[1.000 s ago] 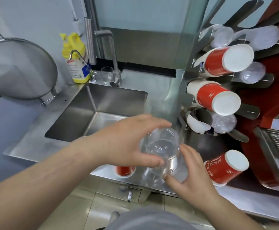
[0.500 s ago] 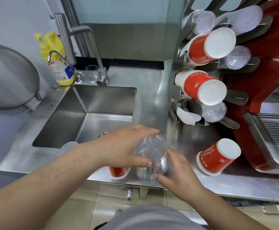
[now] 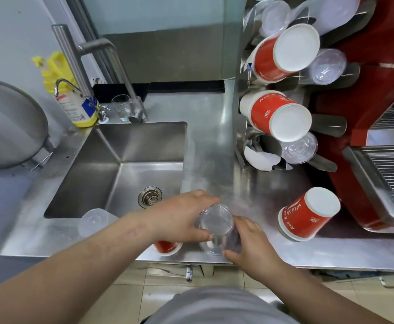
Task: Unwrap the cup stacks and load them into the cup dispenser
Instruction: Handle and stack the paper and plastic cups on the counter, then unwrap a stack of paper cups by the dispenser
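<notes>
A stack of clear plastic cups [image 3: 216,222] stands upside down at the counter's front edge. My left hand [image 3: 179,218] grips its upper part from the left. My right hand [image 3: 249,239] holds the lower part from the right, fingers curled round it. The steel cup dispenser [image 3: 242,73] rises at the right, with red paper cup stacks [image 3: 282,54] and clear cup stacks [image 3: 327,66] poking out of its tubes; one low tube [image 3: 261,150] shows only a white scrap. A red paper cup stack [image 3: 306,213] lies tilted on the counter. Another red cup [image 3: 166,246] sits partly hidden under my left hand.
The sink [image 3: 125,164] is to the left, with a tap [image 3: 93,52], a yellow soap bottle [image 3: 72,97] and a small glass [image 3: 122,107] behind it. A clear cup [image 3: 93,220] stands by the sink's front rim. A red machine with a drip grate [image 3: 387,174] stands at right.
The view has dropped and pulled back, showing the sink drain. Both hands keep hold of the clear cup stack, which now sits lower, near the counter's front edge.
</notes>
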`<state>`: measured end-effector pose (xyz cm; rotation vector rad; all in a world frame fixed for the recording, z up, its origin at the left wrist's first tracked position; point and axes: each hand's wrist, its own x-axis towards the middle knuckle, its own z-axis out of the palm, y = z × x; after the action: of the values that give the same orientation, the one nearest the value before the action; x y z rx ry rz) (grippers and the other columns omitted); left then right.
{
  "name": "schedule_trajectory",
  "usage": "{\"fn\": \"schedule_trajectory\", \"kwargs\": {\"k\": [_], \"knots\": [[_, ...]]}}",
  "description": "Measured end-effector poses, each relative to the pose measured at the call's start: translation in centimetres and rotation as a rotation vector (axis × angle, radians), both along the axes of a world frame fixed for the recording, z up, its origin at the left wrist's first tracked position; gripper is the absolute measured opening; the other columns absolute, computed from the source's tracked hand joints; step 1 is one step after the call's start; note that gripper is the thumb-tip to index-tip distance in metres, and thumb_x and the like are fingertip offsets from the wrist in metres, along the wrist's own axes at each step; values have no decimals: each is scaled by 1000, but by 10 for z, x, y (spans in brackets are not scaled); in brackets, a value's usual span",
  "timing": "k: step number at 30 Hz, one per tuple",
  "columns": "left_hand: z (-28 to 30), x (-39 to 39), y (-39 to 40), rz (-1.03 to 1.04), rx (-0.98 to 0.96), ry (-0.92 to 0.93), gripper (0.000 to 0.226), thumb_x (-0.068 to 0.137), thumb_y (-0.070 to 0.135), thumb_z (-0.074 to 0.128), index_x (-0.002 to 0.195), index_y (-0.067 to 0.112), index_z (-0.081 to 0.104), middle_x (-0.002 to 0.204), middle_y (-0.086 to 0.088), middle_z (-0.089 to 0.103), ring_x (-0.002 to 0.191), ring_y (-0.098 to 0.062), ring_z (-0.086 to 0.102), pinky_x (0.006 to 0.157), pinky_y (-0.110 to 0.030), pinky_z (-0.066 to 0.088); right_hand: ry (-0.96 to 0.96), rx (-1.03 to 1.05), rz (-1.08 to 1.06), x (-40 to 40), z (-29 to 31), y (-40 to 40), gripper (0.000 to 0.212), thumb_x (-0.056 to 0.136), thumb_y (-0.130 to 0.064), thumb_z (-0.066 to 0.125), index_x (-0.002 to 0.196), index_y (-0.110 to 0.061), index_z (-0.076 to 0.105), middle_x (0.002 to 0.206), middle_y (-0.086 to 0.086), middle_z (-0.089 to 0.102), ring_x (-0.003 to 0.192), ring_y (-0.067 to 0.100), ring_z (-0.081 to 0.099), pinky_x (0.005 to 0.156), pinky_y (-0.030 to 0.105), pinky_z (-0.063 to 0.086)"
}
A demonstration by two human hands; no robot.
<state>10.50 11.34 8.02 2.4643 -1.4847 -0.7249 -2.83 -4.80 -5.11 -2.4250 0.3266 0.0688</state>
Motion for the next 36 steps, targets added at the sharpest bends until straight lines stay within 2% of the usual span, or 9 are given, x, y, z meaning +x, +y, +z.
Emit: {"fn": "schedule_trajectory", "kwargs": {"k": [9,14,18,21,24,28,32,36], "knots": [[-3,1,-10,-6,-4,18,74,81,40,72,145,27,36,135,5,46,119,-8,47,96,-11,30,26,-38,16,1,-2,-3,69,70,-46,63,135,-32,43,124,-10,53,116,15,46,95,25,34],[0,2,-13,-23,1,20,70,81,38,73,142,28,39,132,6,47,113,-3,46,91,-7,27,67,-77,33,2,-1,-4,73,71,-47,62,138,-31,39,130,-8,52,121,18,45,100,29,35],[2,6,-14,-54,56,20,73,83,44,70,145,27,36,137,5,46,118,-8,49,97,-14,33,119,-118,53,3,3,-5,71,71,-44,61,137,-28,39,130,-4,52,120,22,46,100,31,36],[5,15,-16,-79,113,8,67,90,49,60,148,29,33,141,7,46,119,-8,51,92,-14,35,183,-149,85,5,11,-7,61,74,-36,58,131,-23,42,125,0,51,118,26,46,97,32,38],[12,22,-22,-122,137,-14,56,95,44,53,146,30,36,141,7,47,118,-7,53,89,-13,35,250,-151,99,4,20,-11,48,77,-35,56,122,-23,46,121,4,53,115,28,47,97,35,41],[29,25,-46,-221,96,-45,52,95,43,53,144,31,40,138,7,46,114,-9,54,91,-17,39,306,-164,170,0,46,-27,29,83,-35,53,109,-24,52,110,8,58,106,28,54,79,29,41],[43,17,-87,-365,84,-76,56,93,49,54,144,31,40,144,5,40,124,-13,50,106,-27,37,419,-179,290,-10,82,-47,32,89,-32,52,119,-21,54,113,9,62,102,28,57,71,26,36],[53,-4,-133,-458,8,-70,62,86,55,52,143,33,40,142,3,42,125,-13,48,107,-32,37,515,-205,296,-29,114,-67,35,91,-34,51,124,-23,55,116,5,62,104,27,57,73,25,36]]}}
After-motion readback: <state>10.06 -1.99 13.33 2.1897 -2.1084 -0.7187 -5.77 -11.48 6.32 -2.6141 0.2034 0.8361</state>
